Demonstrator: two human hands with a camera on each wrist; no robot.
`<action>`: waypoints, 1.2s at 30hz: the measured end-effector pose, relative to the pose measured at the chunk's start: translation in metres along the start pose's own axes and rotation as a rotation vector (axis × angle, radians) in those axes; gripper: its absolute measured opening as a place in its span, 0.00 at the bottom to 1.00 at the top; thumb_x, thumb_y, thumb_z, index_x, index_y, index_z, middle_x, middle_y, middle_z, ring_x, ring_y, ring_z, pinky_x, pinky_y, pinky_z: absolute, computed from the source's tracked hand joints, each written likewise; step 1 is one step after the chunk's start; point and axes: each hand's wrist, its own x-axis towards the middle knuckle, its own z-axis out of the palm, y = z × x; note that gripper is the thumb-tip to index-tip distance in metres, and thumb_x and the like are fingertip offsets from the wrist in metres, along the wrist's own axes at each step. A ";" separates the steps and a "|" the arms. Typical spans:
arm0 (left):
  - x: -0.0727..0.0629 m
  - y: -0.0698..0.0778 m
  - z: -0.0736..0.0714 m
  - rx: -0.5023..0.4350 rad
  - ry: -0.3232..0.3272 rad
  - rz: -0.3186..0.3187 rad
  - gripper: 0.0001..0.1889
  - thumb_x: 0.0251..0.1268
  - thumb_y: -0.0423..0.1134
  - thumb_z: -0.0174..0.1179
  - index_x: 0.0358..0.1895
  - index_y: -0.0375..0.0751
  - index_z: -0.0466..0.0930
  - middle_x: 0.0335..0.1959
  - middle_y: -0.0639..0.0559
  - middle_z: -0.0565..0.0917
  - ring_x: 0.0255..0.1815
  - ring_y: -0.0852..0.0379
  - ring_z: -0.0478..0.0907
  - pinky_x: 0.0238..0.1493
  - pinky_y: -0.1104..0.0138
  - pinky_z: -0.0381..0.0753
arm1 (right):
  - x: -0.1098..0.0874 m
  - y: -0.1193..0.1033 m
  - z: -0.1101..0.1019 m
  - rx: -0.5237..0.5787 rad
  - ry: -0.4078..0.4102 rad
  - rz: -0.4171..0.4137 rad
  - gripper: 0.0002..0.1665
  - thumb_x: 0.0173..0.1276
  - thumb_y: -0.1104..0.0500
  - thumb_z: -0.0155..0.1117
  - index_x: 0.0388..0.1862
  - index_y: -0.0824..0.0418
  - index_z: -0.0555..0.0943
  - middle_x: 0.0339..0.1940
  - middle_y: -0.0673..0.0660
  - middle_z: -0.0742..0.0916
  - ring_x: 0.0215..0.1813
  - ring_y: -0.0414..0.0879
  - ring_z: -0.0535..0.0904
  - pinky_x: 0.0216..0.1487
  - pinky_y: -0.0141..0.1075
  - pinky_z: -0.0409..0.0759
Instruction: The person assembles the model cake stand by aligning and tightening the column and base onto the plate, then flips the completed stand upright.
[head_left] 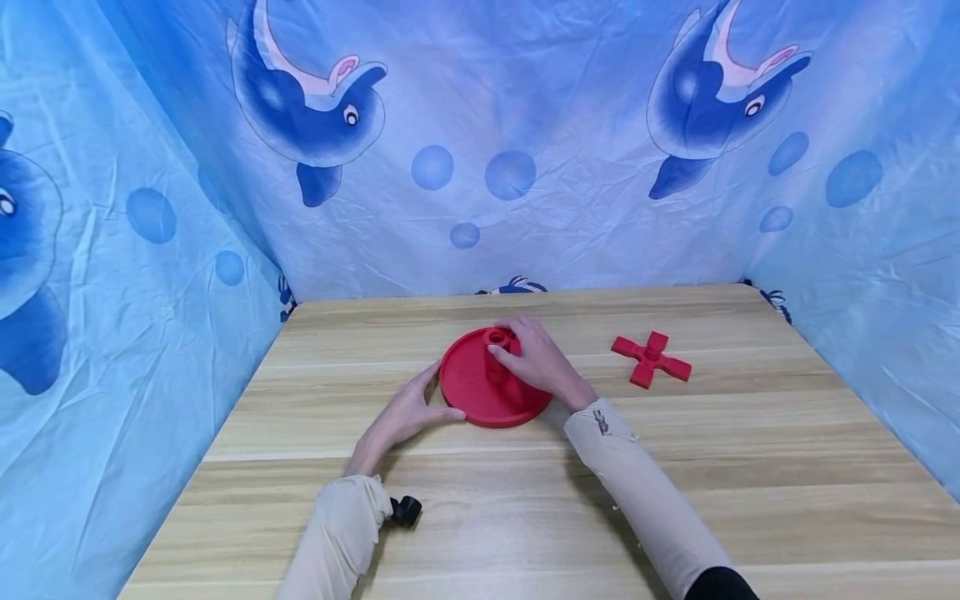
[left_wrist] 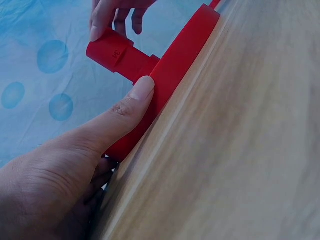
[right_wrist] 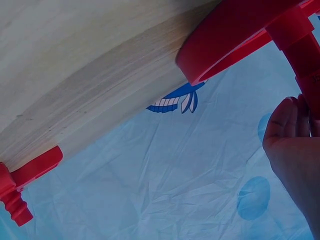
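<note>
A round red plate (head_left: 468, 392) with a raised rim lies on the table. From its middle stands an upright hollow red post (head_left: 496, 367), which has the number 34 on its side in the left wrist view. My left hand (head_left: 407, 414) holds the plate by its left edge, the thumb against the outer rim and the fingers round the far side. With thumb and fingers on either side, my right hand (head_left: 542, 360) grips the post near its top. In the right wrist view, the post (right_wrist: 302, 57) runs from the plate into the fingers, which are partly out of frame.
Right of the plate, a red four-armed cross piece (head_left: 651, 360) lies on the wood-grain table (head_left: 495, 517); a ridged peg (right_wrist: 17, 209) stands up from its centre. Blue dolphin-print curtains (head_left: 480, 92) hang behind and at both sides. A small black device (head_left: 406, 511) is at the left wrist.
</note>
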 end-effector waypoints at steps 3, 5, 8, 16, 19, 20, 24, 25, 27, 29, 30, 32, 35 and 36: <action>0.000 0.001 -0.001 0.000 -0.002 -0.008 0.61 0.50 0.65 0.78 0.84 0.49 0.53 0.80 0.45 0.63 0.80 0.43 0.57 0.75 0.42 0.61 | 0.000 -0.002 -0.001 0.001 -0.006 0.007 0.30 0.73 0.53 0.70 0.68 0.65 0.77 0.60 0.60 0.81 0.62 0.54 0.75 0.57 0.49 0.83; 0.000 0.001 -0.001 0.002 -0.001 -0.005 0.61 0.51 0.64 0.78 0.84 0.49 0.53 0.80 0.45 0.63 0.80 0.42 0.57 0.75 0.42 0.61 | 0.000 -0.002 -0.001 0.004 -0.006 0.008 0.30 0.72 0.53 0.70 0.69 0.65 0.77 0.61 0.60 0.81 0.62 0.54 0.74 0.56 0.49 0.84; 0.000 0.001 -0.001 0.005 0.000 -0.005 0.61 0.51 0.65 0.77 0.84 0.49 0.53 0.80 0.46 0.63 0.80 0.43 0.58 0.75 0.43 0.62 | 0.001 -0.001 0.000 0.009 0.000 0.004 0.30 0.73 0.54 0.70 0.69 0.64 0.77 0.61 0.60 0.81 0.63 0.54 0.74 0.57 0.49 0.83; 0.001 0.001 -0.001 0.006 0.000 0.001 0.61 0.50 0.65 0.77 0.84 0.48 0.54 0.80 0.46 0.64 0.80 0.43 0.58 0.75 0.42 0.62 | 0.001 -0.001 0.001 0.016 0.005 0.002 0.30 0.73 0.53 0.70 0.69 0.64 0.77 0.59 0.60 0.82 0.63 0.55 0.73 0.58 0.49 0.82; 0.000 0.000 -0.001 0.000 0.002 -0.003 0.61 0.50 0.65 0.78 0.84 0.48 0.54 0.80 0.46 0.64 0.80 0.44 0.58 0.75 0.43 0.62 | 0.000 -0.003 0.000 0.011 -0.004 -0.003 0.30 0.73 0.54 0.70 0.69 0.64 0.77 0.59 0.60 0.82 0.63 0.55 0.73 0.57 0.49 0.82; 0.001 0.000 -0.001 -0.002 0.003 -0.001 0.61 0.50 0.65 0.78 0.84 0.49 0.54 0.80 0.46 0.64 0.80 0.44 0.58 0.75 0.43 0.62 | 0.000 -0.003 -0.001 0.011 -0.004 -0.006 0.30 0.73 0.54 0.70 0.69 0.65 0.77 0.59 0.60 0.82 0.63 0.55 0.73 0.57 0.49 0.82; 0.001 0.000 -0.001 -0.011 0.002 0.006 0.61 0.50 0.65 0.78 0.84 0.49 0.54 0.80 0.47 0.64 0.80 0.44 0.58 0.75 0.43 0.62 | 0.000 -0.003 0.000 0.008 0.000 -0.009 0.29 0.73 0.55 0.70 0.68 0.65 0.77 0.58 0.60 0.82 0.62 0.55 0.73 0.58 0.49 0.82; 0.001 0.000 -0.001 -0.013 0.001 0.006 0.61 0.50 0.65 0.78 0.84 0.50 0.53 0.80 0.47 0.64 0.80 0.44 0.58 0.75 0.42 0.62 | 0.000 -0.003 0.000 0.006 0.002 -0.008 0.29 0.74 0.54 0.70 0.68 0.65 0.77 0.58 0.60 0.82 0.62 0.55 0.73 0.58 0.49 0.82; 0.001 -0.001 -0.001 -0.015 -0.001 0.004 0.61 0.50 0.65 0.78 0.84 0.50 0.53 0.80 0.47 0.64 0.80 0.44 0.58 0.74 0.42 0.63 | 0.000 -0.002 0.001 0.004 0.002 0.001 0.29 0.74 0.53 0.70 0.68 0.65 0.77 0.57 0.60 0.82 0.62 0.55 0.73 0.58 0.49 0.82; 0.001 -0.001 -0.001 -0.017 -0.003 0.000 0.61 0.50 0.64 0.78 0.85 0.50 0.53 0.80 0.47 0.63 0.80 0.43 0.57 0.74 0.42 0.64 | 0.000 -0.002 0.001 0.006 -0.002 0.018 0.31 0.74 0.51 0.70 0.70 0.65 0.76 0.60 0.60 0.81 0.64 0.55 0.73 0.59 0.50 0.82; 0.001 -0.002 0.000 -0.017 -0.003 -0.001 0.61 0.51 0.64 0.78 0.85 0.50 0.53 0.80 0.47 0.63 0.80 0.43 0.57 0.73 0.42 0.65 | -0.001 -0.002 0.001 0.013 -0.004 0.029 0.33 0.73 0.51 0.70 0.71 0.64 0.75 0.62 0.60 0.81 0.65 0.55 0.72 0.59 0.50 0.82; 0.001 -0.002 0.000 -0.015 -0.003 -0.004 0.60 0.51 0.64 0.77 0.85 0.50 0.53 0.80 0.47 0.63 0.80 0.43 0.57 0.73 0.42 0.66 | -0.003 -0.001 -0.001 0.021 -0.008 0.049 0.35 0.73 0.50 0.70 0.73 0.63 0.73 0.65 0.61 0.79 0.67 0.56 0.72 0.58 0.51 0.83; 0.001 -0.003 0.000 -0.016 0.003 -0.004 0.60 0.50 0.64 0.78 0.84 0.51 0.54 0.80 0.48 0.63 0.80 0.43 0.58 0.72 0.42 0.67 | -0.008 0.002 -0.009 0.029 -0.007 0.068 0.38 0.72 0.50 0.71 0.76 0.61 0.71 0.68 0.61 0.78 0.69 0.56 0.71 0.58 0.53 0.84; 0.001 -0.003 0.001 -0.019 0.004 -0.003 0.60 0.50 0.64 0.78 0.84 0.51 0.54 0.80 0.48 0.64 0.80 0.43 0.58 0.72 0.42 0.67 | -0.011 0.005 -0.012 0.028 -0.002 0.069 0.38 0.71 0.51 0.72 0.76 0.60 0.71 0.67 0.61 0.78 0.69 0.56 0.71 0.57 0.54 0.84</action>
